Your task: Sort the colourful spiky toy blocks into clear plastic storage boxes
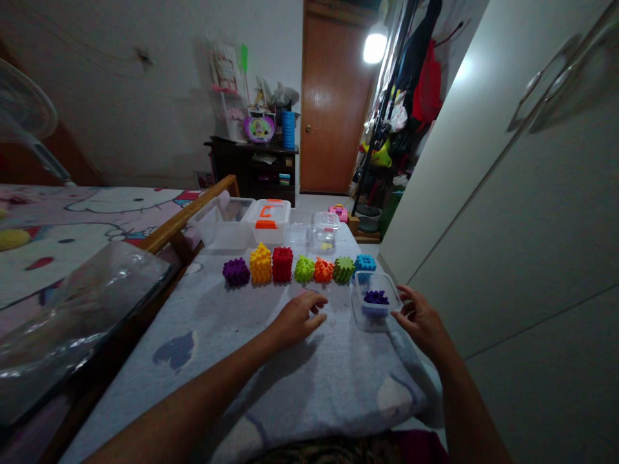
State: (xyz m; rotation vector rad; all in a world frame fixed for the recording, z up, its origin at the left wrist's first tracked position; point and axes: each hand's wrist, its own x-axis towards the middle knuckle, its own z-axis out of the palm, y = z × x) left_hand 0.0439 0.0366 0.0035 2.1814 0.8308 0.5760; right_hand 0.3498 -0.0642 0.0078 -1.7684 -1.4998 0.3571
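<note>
My left hand (300,317) hovers over the cloth, fingers curved and apart, with nothing in it. At the right, my right hand (422,321) has its thumb and fingers around the right side of a clear plastic container (360,316). Inside that container lie purple interlocking pieces (376,297). Beyond my hands stands a row of block stacks: purple (236,273), yellow (260,264), dark red (282,265), lime green (304,269), orange (324,270), green (343,270) and blue (365,262). The container partly overlaps the blue stack in view.
Behind the row are an open clear bin (222,225), a lidded box with orange clips (271,222) and a small lidded tub (326,229). A patterned cloth (217,361) covers the table. A bed rail (193,216) borders the left, a white cabinet (507,225) the right.
</note>
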